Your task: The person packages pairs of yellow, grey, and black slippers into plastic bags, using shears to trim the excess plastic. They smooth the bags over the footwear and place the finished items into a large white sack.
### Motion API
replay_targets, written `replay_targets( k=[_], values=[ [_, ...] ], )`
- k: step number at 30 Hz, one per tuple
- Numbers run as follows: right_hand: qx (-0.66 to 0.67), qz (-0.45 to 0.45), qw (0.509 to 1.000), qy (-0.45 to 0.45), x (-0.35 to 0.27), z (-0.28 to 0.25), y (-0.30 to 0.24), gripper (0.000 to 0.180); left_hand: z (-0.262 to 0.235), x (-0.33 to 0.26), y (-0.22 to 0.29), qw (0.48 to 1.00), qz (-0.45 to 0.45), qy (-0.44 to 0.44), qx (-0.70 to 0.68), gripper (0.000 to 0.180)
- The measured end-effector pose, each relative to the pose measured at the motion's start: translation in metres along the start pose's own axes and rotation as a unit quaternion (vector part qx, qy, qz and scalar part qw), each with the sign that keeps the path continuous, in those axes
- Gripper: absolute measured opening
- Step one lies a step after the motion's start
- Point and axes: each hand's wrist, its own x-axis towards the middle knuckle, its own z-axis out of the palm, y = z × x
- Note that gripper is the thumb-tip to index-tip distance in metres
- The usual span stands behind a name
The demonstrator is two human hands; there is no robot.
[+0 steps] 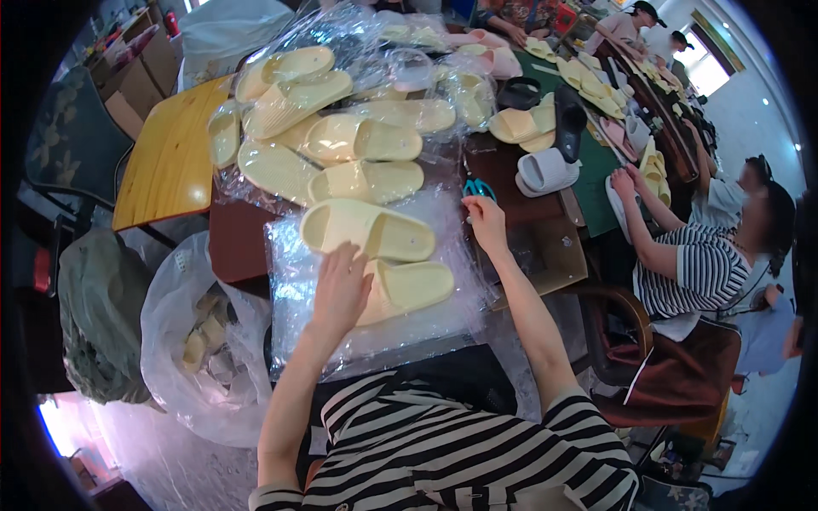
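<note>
**Kid:** Yellow foam, is that what the slide sandal (407,288) under your left hand (339,291) is made of?

**Helper:** It looks like it. I think it is light, soft and a bit bendy, so it will not break if you drop it. It lies on a sheet of clear plastic wrap (294,281) on the bench (234,243), just in front of you. That wrap looks slippery, so the sandal may slide.

**Kid:** Are your fingers gripping it?

**Helper:** No. Your left hand lies flat on its back end, fingers spread apart and pressing down, not closed round it.

**Kid:** Where would you hold it?

**Helper:** By the wide strap or along the thick side edge. Those parts look firm enough to pinch.

**Kid:** Which way does it point?

**Helper:** It lies long-ways from left to right, tilted up a little at the right. The end sticking out from under your hand points right. A second yellow sandal (368,230) sits just behind it, lying the same way.

**Kid:** And your other hand?

**Helper:** Your right hand (486,220) is at the blue-handled scissors (478,188), fingers curled; I cannot tell if they grip them.
</note>
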Motion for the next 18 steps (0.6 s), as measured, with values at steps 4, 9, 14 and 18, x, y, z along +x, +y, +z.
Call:
replay_targets(
  k=[4, 9, 14, 18],
  values=[
    [-0.196, 0.008, 0.974, 0.112, 0.037, -0.001, 0.067, 0.020, 0.041, 0.009, 0.032, 0.993, 0.007, 0.060, 0.103, 0.045],
    [-0.311, 0.082, 0.947, 0.006, 0.054, 0.008, 0.073, 0.035, 0.048, 0.012, 0.042, 0.994, -0.021, 0.030, 0.106, 0.050],
    [-0.315, 0.122, 0.941, 0.020, 0.061, -0.007, 0.081, 0.037, 0.062, 0.009, 0.037, 0.982, -0.029, 0.020, 0.184, 0.047],
    [-0.347, 0.048, 0.937, -0.009, 0.051, -0.026, 0.092, 0.043, 0.069, 0.010, 0.039, 0.986, -0.037, 0.009, 0.163, 0.048]
  ],
)
